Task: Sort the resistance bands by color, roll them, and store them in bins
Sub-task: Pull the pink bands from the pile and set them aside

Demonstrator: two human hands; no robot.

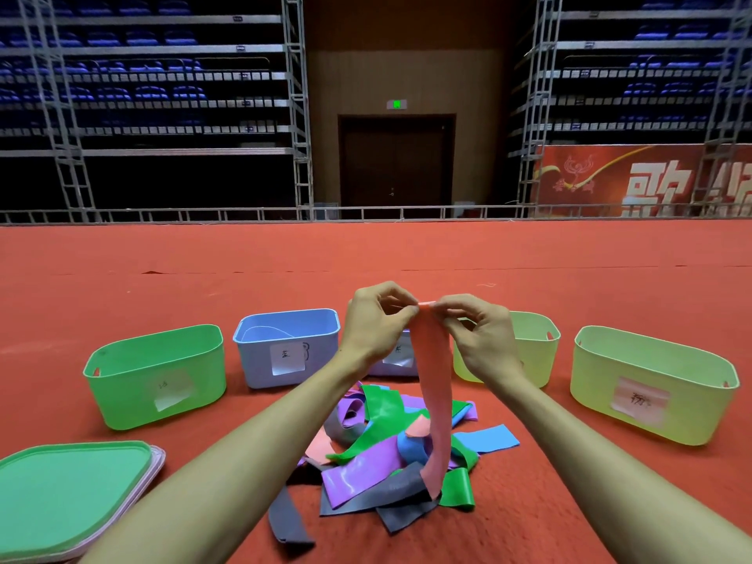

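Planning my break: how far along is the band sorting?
Early. Done: lids are off and stacked; no stored band shows in the bins, though their bottoms are hidden. In hand: left hand and right hand pinch the top of a pink band, hanging unrolled. Left: the mixed pile on the floor.

Both hands (378,319) (482,335) pinching pink band (433,360) top, above band pile (390,453)

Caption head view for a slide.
Left hand and right hand pinch the pink band by its top, above the band pile.
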